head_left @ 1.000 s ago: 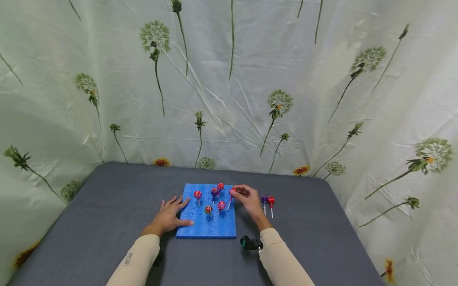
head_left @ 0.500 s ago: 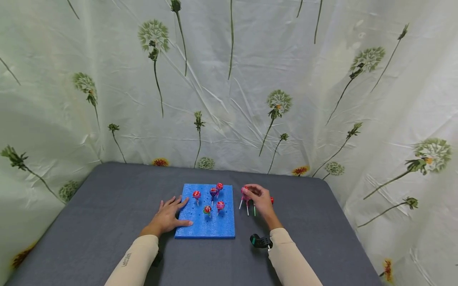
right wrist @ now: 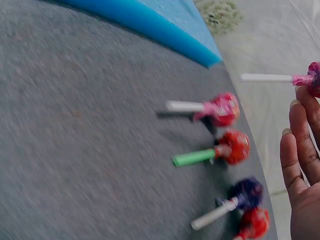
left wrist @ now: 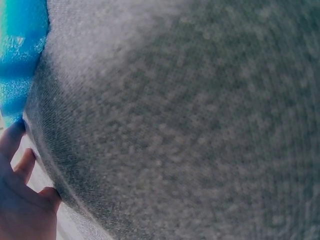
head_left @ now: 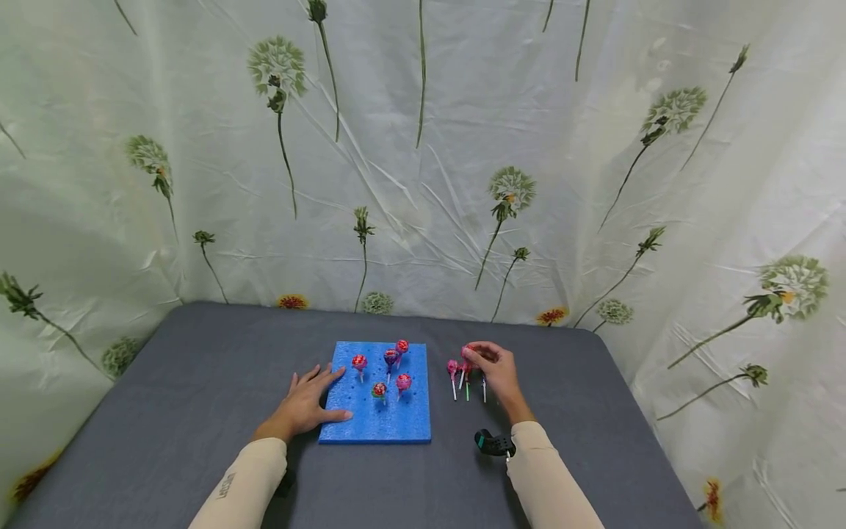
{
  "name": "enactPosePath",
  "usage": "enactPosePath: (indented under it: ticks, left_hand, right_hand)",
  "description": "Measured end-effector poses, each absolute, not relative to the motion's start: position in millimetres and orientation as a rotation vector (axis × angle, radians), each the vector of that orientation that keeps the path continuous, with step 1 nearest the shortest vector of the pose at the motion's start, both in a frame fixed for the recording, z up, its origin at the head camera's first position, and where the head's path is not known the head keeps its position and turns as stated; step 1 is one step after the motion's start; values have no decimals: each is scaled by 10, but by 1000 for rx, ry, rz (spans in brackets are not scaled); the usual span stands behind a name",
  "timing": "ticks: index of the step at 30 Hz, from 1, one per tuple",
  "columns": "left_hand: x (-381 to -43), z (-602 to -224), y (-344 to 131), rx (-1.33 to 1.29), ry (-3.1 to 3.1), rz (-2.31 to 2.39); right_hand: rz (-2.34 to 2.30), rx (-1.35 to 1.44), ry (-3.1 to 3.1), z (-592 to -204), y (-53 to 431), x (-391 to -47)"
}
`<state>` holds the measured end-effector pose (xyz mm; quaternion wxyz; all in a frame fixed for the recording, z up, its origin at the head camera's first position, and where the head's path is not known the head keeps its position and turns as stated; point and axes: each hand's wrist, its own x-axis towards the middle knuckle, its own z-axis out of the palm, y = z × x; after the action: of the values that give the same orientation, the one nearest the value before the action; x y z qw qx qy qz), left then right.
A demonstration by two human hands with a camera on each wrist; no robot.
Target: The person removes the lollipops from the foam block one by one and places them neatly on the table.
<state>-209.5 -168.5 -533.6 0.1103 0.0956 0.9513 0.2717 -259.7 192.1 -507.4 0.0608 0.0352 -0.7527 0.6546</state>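
My left hand (head_left: 305,404) rests with spread fingers on the left edge of a blue foam board (head_left: 403,426). Several wrapped lollipops stand upright in the board, among them a purple one (head_left: 391,357) and a pink one (head_left: 403,381). To the right of the board, my right hand (head_left: 499,373) pinches a pink lollipop (right wrist: 315,79) by its head, white stick pointing left in the right wrist view. Below it on the table lie another pink lollipop (right wrist: 226,109), a red one with a green stick (right wrist: 194,157), a purple one (right wrist: 248,193) and a red one (right wrist: 256,223).
A dark grey cloth (head_left: 370,485) covers the table. Behind and beside it hangs a pale curtain (head_left: 410,184) printed with dandelions. A black strap (head_left: 494,444) sits at my right wrist.
My right hand has moved right, from over the board's right edge to above the loose lollipops, still pinching the pink lollipop. The left hand stays on the board; the view shifts slightly.
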Motion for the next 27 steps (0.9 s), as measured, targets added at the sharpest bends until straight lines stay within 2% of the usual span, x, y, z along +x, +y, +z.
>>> enactPosePath:
  ticks: [27]
  left_hand:
    - [-2087,-5339,-1692,276,2798,807]
  right_hand:
    - [1873,-78,-2326,-5148,2534,-2631]
